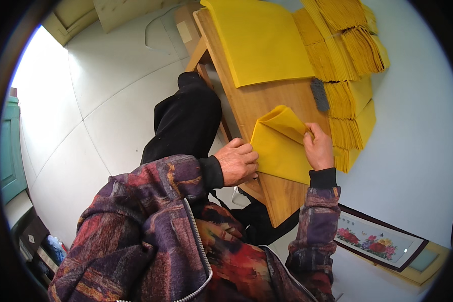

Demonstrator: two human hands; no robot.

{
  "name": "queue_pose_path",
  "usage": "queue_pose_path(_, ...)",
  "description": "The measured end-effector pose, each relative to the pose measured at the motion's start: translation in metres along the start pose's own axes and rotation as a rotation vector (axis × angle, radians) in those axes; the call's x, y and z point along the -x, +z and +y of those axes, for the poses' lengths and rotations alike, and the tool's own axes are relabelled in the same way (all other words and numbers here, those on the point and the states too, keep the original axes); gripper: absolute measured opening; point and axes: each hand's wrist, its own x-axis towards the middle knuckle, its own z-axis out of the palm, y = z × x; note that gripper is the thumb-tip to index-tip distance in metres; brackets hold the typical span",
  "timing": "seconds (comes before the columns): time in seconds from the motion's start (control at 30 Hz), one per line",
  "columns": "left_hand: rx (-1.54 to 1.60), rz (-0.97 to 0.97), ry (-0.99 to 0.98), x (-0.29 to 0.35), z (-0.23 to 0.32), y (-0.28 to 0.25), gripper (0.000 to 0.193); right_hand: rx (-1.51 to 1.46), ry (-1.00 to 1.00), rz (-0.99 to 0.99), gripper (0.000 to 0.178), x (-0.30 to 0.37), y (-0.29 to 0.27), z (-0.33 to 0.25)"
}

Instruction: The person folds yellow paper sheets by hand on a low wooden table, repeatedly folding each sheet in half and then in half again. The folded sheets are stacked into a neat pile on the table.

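Observation:
A yellow sheet (pixel 284 152), paper or thin cloth, lies partly folded at the near end of the wooden table (pixel 259 103). Its far part bulges up in an open loop. With fingers curled, my left hand (pixel 237 162) grips its left edge at the table's side. My right hand (pixel 318 146) pinches its right edge between thumb and fingers. Farther off, a flat stack of yellow sheets (pixel 256 40) covers the table's far part. Folded yellow bundles (pixel 345 95) are piled along the right side, against the wall.
A dark grey fuzzy block (pixel 319 94) sits between the flat stack and the bundles. Past the table's far left corner stands a cardboard box (pixel 187 30). My black-trousered leg (pixel 189 116) is beside the table's left edge. A framed flower picture (pixel 377 239) is at lower right.

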Motion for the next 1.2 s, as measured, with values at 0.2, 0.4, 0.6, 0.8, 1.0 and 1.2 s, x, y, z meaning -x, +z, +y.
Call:
queue_pose_path(0.2, -0.022, -0.016, -0.065, -0.02, -0.003, -0.002, 0.041, -0.05, -0.062, 0.048, 0.026, -0.007, 0.003, 0.005)
queue_pose_path(0.4, -0.104, -0.254, -0.207, -0.03, -0.012, 0.006, 0.062, 0.006, -0.134, -0.049, 0.045, -0.004, -0.002, 0.003)
queue_pose_path(0.6, -0.087, -0.185, -0.189, -0.026, -0.017, 0.009, 0.06, 0.176, -0.188, -0.002, 0.026, -0.007, 0.003, 0.006)
queue_pose_path(0.8, -0.084, -0.145, -0.178, -0.026, -0.018, 0.006, 0.058, 0.136, -0.15, 0.078, 0.014, -0.019, 0.006, 0.012)
queue_pose_path(1.0, -0.074, -0.151, -0.213, -0.026, -0.017, 0.003, 0.059, 0.139, -0.186, 0.111, 0.015, -0.016, 0.005, 0.012)
queue_pose_path(1.2, -0.119, -0.12, -0.224, -0.027, -0.017, 0.0, 0.058, 0.184, -0.201, 0.115, 0.019, -0.005, 0.005, 0.009)
